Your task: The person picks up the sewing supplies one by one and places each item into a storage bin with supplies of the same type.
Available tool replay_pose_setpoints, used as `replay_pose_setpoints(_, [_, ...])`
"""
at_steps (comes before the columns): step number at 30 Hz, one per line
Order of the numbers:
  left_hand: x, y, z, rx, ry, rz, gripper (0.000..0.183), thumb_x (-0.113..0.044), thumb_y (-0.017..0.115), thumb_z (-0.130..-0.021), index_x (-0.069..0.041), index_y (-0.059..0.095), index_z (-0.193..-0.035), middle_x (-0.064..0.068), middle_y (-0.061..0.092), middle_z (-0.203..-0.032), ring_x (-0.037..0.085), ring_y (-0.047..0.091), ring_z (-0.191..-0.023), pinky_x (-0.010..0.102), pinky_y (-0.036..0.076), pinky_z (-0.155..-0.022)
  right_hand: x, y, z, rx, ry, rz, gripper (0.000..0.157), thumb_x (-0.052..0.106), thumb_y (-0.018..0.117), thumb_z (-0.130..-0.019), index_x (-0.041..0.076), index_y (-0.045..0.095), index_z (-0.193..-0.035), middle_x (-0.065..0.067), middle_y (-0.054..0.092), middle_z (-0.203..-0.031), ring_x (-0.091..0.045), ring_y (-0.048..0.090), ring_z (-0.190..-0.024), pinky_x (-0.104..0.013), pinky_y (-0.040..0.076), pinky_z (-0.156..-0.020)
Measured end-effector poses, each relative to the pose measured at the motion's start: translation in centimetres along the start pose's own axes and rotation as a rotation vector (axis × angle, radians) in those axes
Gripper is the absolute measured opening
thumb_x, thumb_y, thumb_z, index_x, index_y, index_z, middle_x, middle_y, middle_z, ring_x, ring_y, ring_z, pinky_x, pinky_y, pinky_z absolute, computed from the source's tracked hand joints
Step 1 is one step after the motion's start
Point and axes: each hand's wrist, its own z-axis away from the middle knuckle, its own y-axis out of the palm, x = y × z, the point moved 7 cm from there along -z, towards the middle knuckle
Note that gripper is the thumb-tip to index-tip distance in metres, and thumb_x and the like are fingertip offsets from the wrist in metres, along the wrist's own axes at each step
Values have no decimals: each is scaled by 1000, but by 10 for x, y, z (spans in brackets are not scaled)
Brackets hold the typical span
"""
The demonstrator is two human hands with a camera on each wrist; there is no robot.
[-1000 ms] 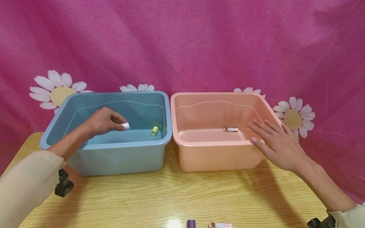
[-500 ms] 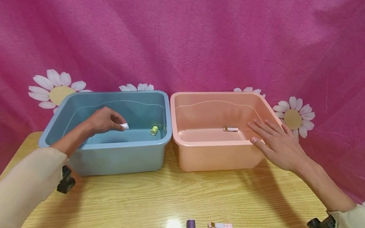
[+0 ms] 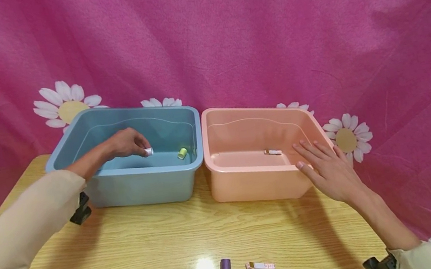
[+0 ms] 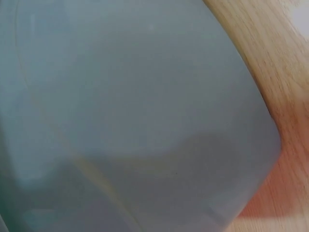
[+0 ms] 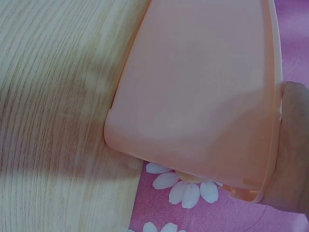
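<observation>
Clamped: pinching small white piece (image 3: 149, 152) between thumb and fingertips of left hand (image 3: 128, 143). Mostly hidden by the fingers, so can't tell its full shape. Held over the opening of blue tub (image 3: 141, 189), well apart from its right wall; can't tell how far below the rim. Reaching across the front rim with the left forearm.

On blue tub floor, near right wall: yellow-green spool (image 3: 182, 153), lying tilted, apart from the white piece.

Right hand (image 3: 331, 176): not gripping. Resting at front right corner of pink tub (image 3: 251, 186), fingers spread and straight across the opening, thumb by the front rim. Touching the rim, per right wrist view. Inside pink tub, on the floor: small white-and-brown item (image 3: 273, 152), just left of those fingertips; too small to read.

On wood table (image 3: 140, 249), near edge of head view: purple spool (image 3: 225, 267), just beside pink-and-white strip (image 3: 260, 266) with brownish end. Not touching each other; well apart from both hands.

Behind both tubs: magenta cloth (image 3: 227, 37) with white daisies (image 3: 72, 110). Beige sleeves (image 3: 23, 223) on both arms, black device (image 3: 81, 209) near left wrist.
</observation>
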Motion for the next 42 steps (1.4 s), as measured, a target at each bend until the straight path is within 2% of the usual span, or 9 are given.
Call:
replay_pose_setpoints(7, [2, 2, -3, 44, 8, -35, 16, -4, 72, -91, 6, 72, -103, 11, 70, -94, 27, 62, -92, 44, 53, -84, 0, 1, -1, 5, -2, -2, 52, 40, 45, -106, 21, 42, -154, -14, 42, -154, -45, 33, -139, -69, 8, -110])
replay_pose_setpoints(19, [5, 10, -10, 118, -24, -81, 14, -3, 69, -93, 4, 70, -105, 10, 68, -96, 26, 60, -92, 40, 53, -83, 1, 0, 0, 10, 0, -7, 53, 41, 44, -106, 21, 40, -155, -14, 41, -154, -45, 32, -140, -70, 9, -110])
replay_pose_setpoints(30, [12, 17, -12, 163, -64, -148, 8, -3, 68, -93, 2, 70, -98, 9, 66, -91, 26, 56, -88, 36, 50, -75, 1, 2, 2, -1, 2, -11, 53, 41, 44, -106, 21, 41, -154, -14, 41, -154, -46, 33, -139, -70, 10, -109])
replay_pose_setpoints(42, [14, 19, -11, 141, -38, -218, 8, -4, 71, -90, 2, 68, -95, 8, 63, -86, 23, 55, -80, 33, 48, -70, 1, 1, 0, 3, -3, -2, 53, 41, 44, -106, 21, 41, -154, -14, 41, -154, -46, 32, -139, -70, 10, -109])
